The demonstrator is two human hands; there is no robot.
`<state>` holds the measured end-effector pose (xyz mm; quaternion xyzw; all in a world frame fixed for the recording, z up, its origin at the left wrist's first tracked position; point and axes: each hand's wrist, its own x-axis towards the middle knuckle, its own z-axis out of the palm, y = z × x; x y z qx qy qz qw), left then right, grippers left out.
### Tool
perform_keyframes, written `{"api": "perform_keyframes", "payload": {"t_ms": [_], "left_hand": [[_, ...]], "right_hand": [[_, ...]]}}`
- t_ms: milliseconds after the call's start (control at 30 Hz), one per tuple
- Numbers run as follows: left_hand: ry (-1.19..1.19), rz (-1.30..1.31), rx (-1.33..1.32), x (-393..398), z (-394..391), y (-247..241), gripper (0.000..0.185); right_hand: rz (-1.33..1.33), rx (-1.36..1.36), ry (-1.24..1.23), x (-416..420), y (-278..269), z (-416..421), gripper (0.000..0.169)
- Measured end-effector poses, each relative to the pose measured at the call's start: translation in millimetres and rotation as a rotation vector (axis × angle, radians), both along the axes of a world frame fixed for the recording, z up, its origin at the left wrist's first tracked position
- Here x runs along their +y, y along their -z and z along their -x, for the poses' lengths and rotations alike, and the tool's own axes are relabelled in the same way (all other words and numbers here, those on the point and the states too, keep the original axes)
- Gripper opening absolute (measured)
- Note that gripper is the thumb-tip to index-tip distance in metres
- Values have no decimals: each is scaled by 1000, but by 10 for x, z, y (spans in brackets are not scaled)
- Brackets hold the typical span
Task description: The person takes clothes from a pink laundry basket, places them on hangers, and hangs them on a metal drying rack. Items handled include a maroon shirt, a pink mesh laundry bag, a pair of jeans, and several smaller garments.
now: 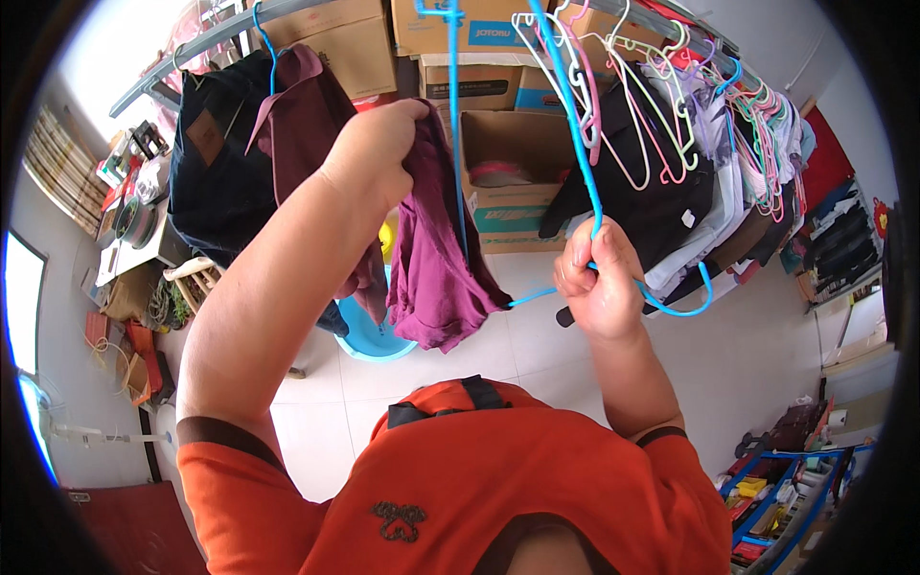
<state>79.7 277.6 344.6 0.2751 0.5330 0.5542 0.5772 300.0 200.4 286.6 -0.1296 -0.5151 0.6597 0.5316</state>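
Observation:
My left hand grips the upper edge of a purple-maroon cloth garment, which hangs down below it in folds. In my right hand is a blue clothes hanger, held near the base of its hook. The hook curves out to the right of my fist. One hanger corner reaches the lower edge of the purple garment; how far it goes inside is hidden. Beside my left hand, a maroon collared garment hangs from another blue hanger.
A metal clothes rail spans the top, with dark trousers at left and several empty hangers and clothes at right. Cardboard boxes stand behind. A light-blue basin sits on the tiled floor. Shelving occupies the lower right.

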Motion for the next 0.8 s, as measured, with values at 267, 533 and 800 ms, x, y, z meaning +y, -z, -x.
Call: {"api": "perform_keyframes", "payload": {"t_ms": [267, 533, 800], "left_hand": [[91, -389, 185, 42, 30, 542, 15], [23, -7, -63, 238, 262, 234, 14], [120, 6, 209, 120, 390, 722, 11]], "right_hand": [[-13, -203, 154, 79, 57, 51, 28], [125, -331, 72, 5, 363, -7, 27], [-29, -980, 155, 113, 161, -254, 28]]}}
